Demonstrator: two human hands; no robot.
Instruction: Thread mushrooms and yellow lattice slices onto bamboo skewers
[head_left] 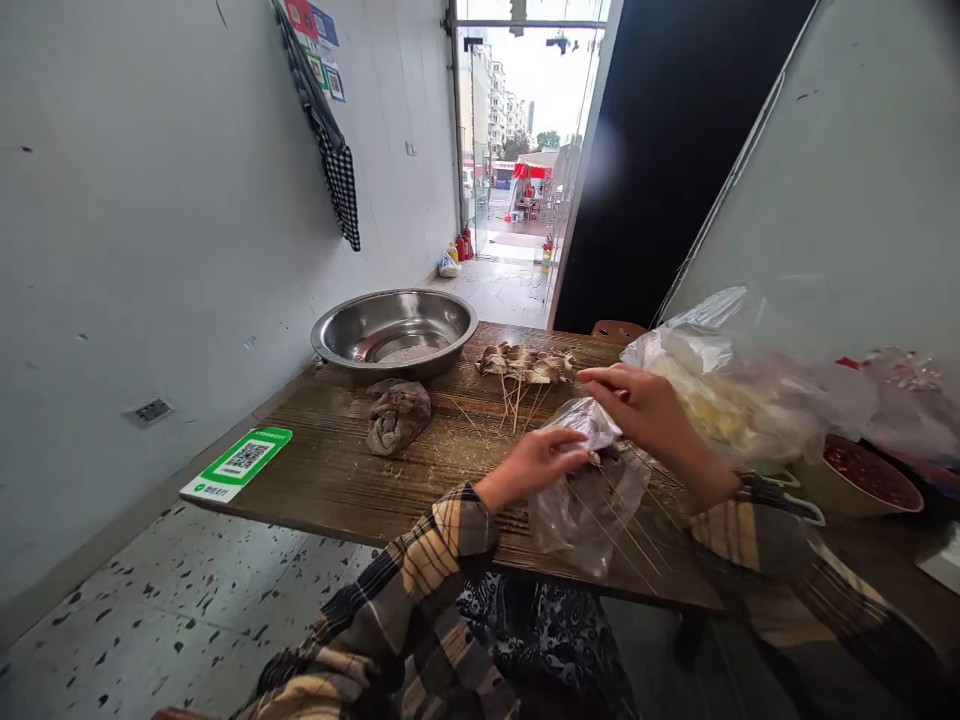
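Note:
A clear plastic bag [559, 520] lies near the front edge of the wooden table, with dark pieces inside and several thin skewers [619, 525] across it. My left hand [534, 465] is at the bag's left side, its thumb and fingers closed on the plastic near the opening. Just above the bag, my right hand [645, 408] points leftward with index finger and thumb stretched out and apart; nothing shows between them. Beyond my hands are skewered brown-and-white mushroom pieces [525, 363], their sticks pointing toward me. A crumpled dark bag [397, 415] sits left of them.
A large steel basin [322, 345] stands at the table's far left. A green-and-white QR card [240, 462] lies at the left edge. Filled plastic bags [720, 375] and a bowl of red contents [911, 495] crowd the right. The table [330, 500] has a front edge close to my body.

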